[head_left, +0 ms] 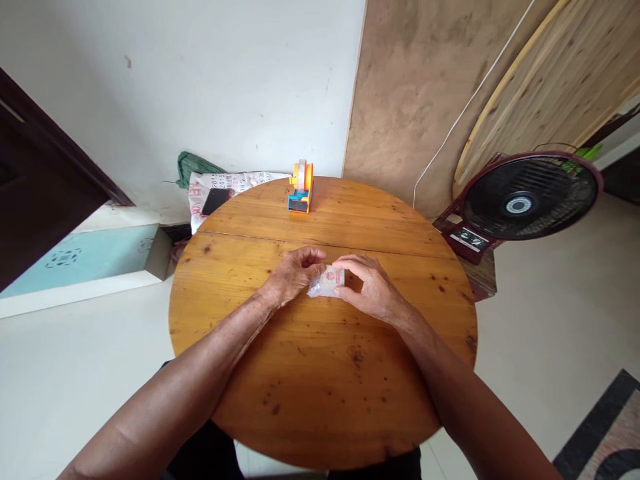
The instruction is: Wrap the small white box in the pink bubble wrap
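A small pale box with red print (331, 276), partly covered in clear plastic wrap (317, 289), is between my two hands over the middle of the round wooden table (310, 387). My right hand (369, 285) grips its right end, thumb at the lower edge and fingers at the upper edge. On the other side, my left hand (296, 275) has its thumb and fingers closed at the box's upper left corner, on the wrap. An orange and blue tape dispenser (302, 189) with a roll of tape stands beyond my hands, near the table's far edge.
A dark phone (215, 201) lies on a printed white sack (197, 193) at the far left, beside a green bag (195, 167). To the right stands a black and maroon fan (530, 197). A wall rises behind the table.
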Demonstrator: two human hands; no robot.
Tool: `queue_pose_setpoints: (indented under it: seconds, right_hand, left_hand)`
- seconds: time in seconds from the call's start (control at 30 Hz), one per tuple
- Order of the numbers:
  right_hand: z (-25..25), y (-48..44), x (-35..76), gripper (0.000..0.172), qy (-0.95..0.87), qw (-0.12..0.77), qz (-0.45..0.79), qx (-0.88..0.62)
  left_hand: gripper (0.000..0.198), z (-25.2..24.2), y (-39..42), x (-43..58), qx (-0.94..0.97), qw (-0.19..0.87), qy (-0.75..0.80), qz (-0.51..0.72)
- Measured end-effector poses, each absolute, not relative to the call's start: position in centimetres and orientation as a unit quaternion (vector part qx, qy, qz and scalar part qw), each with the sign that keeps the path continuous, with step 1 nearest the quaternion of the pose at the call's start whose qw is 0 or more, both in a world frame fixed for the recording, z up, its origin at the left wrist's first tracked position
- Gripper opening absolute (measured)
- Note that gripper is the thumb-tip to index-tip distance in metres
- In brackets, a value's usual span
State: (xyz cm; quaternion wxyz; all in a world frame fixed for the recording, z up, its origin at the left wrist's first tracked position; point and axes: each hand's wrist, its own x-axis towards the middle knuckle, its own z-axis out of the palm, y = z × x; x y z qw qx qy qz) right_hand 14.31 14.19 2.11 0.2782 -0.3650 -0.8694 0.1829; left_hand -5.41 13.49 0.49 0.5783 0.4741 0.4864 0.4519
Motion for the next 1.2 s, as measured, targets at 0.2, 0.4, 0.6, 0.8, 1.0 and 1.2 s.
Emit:
queue_pose_setpoints:
  seconds: [0.2, 0.4, 0.6, 0.8, 1.0, 1.2]
  right_hand:
    - [2.9, 14.3, 14.9, 0.039, -0.851, 0.294, 0.219, -0.376]
    - [2.6, 14.2, 14.8, 0.024, -0.881, 0.265, 0.176, -0.35]
    - [3.2, 14.4, 15.2, 0.016, -0.864, 0.306, 0.181, -0.356]
    - [3.2, 14.7, 15.4, 0.006, -0.835, 0.356, 0.195, -0.371]
    - [2.9, 14.7, 15.1, 0.005, -0.838, 0.349, 0.195, -0.372]
    - [2.6, 15.1, 15.1, 0.01, -0.818, 0.38, 0.208, -0.379]
  left_hand:
    - [0.037, 0.7, 13.5, -5.3, 0.476, 0.584, 0.473, 0.457]
    - [0.038, 0.6, 13.4, -5.3, 0.474, 0.587, 0.466, 0.462]
    - [0.038, 0.7, 13.5, -5.2, 0.479, 0.582, 0.469, 0.46]
    - [0.039, 1.1, 13.3, -5.1, 0.478, 0.591, 0.468, 0.451]
    - [0.039, 1.0, 13.3, -5.1, 0.489, 0.588, 0.471, 0.439]
    - [0.042, 0.7, 13.3, -5.2, 0.497, 0.564, 0.486, 0.446]
